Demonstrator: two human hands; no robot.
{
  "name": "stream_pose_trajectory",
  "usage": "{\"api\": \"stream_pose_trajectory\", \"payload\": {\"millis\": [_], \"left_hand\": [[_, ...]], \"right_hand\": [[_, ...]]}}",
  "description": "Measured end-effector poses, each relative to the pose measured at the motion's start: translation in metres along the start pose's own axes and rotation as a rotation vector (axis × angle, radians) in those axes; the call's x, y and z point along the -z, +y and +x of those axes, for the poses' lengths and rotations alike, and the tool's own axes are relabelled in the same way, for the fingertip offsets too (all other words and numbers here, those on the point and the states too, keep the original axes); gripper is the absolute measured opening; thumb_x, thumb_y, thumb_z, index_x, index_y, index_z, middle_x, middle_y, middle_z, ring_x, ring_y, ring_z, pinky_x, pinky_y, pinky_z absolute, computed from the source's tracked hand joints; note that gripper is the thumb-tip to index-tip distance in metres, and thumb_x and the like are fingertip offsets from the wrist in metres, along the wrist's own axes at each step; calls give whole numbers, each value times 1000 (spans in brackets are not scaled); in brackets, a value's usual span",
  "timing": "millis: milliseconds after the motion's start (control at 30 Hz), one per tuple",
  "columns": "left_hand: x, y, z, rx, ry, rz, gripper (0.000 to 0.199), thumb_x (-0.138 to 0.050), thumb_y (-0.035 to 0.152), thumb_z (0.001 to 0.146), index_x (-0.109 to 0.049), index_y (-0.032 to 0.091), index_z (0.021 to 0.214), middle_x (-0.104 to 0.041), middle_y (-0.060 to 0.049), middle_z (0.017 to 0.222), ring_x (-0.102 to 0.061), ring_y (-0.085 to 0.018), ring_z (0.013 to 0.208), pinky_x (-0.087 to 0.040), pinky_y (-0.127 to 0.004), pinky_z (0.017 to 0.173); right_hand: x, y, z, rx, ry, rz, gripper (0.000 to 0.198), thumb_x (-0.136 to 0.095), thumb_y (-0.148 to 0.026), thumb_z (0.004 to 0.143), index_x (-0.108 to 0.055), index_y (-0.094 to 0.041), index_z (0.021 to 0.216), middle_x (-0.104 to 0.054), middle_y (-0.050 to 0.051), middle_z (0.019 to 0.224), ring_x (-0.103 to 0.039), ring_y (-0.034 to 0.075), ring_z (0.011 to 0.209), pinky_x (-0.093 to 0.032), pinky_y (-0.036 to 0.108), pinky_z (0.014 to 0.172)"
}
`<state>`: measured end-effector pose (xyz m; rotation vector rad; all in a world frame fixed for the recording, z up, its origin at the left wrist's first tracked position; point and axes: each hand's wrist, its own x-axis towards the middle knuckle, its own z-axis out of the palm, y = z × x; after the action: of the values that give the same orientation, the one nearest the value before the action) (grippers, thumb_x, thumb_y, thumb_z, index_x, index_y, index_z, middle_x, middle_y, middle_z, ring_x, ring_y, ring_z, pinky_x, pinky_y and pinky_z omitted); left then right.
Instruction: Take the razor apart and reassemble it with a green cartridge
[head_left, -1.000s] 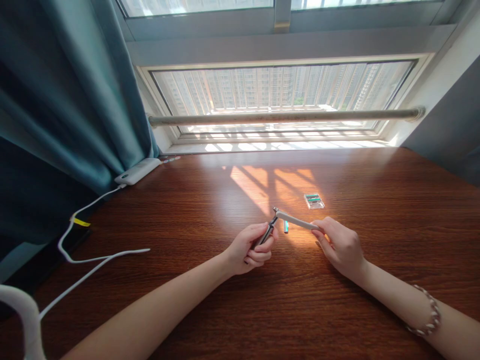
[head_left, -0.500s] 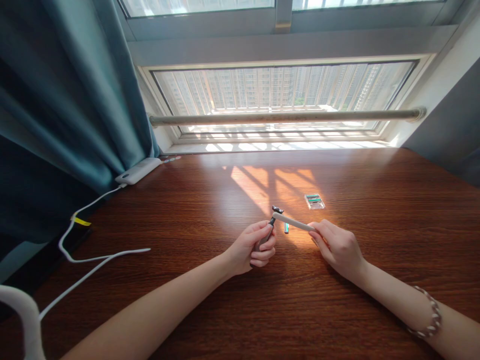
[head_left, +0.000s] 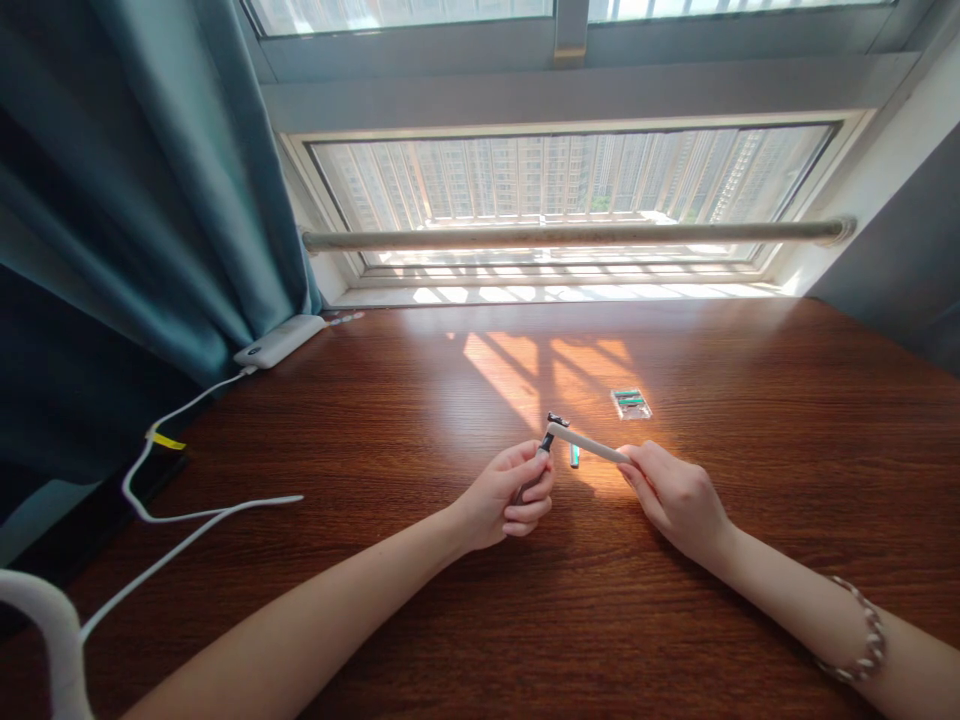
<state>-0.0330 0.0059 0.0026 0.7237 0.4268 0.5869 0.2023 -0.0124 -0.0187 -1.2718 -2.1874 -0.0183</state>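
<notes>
My left hand [head_left: 517,492] is closed around the dark handle of a razor [head_left: 544,447], its black head tilted up above my fingers. My right hand [head_left: 679,497] pinches one end of a slim pale grey stick [head_left: 589,444] that looks like a toothbrush. Its rounded far end lies against the razor's neck, just below the head; bristles, if any, are hidden. Behind the stick, a small teal and black blade cartridge [head_left: 575,456] rests on the table. Farther back is a clear plastic case [head_left: 631,404] with teal-striped cartridges in it.
The brown wooden table [head_left: 390,400] reaches back to the window. At the left, a white power bank [head_left: 281,341] lies by the blue curtain [head_left: 187,200], with a white cable [head_left: 142,470] running from it. A white curved object [head_left: 52,640] stands at the lower left edge.
The view has shifted very slightly. Both hands keep their grips, and the stick's end stays at the razor's neck; otherwise little differs.
</notes>
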Motion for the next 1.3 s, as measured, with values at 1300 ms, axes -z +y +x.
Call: {"api": "stream_pose_trajectory", "payload": {"millis": [1300], "left_hand": [[0,-7,2,-180,108,182,13,-50,27,82,-38,22,83,-31,10,51,-21,-1,34,-13,-12,31]], "right_hand": [[-1,2,-3,-89,2,171,19,-35,-21,90,-53,-16,92,-54,2,67,-52,13,58,-36,24,56]]}}
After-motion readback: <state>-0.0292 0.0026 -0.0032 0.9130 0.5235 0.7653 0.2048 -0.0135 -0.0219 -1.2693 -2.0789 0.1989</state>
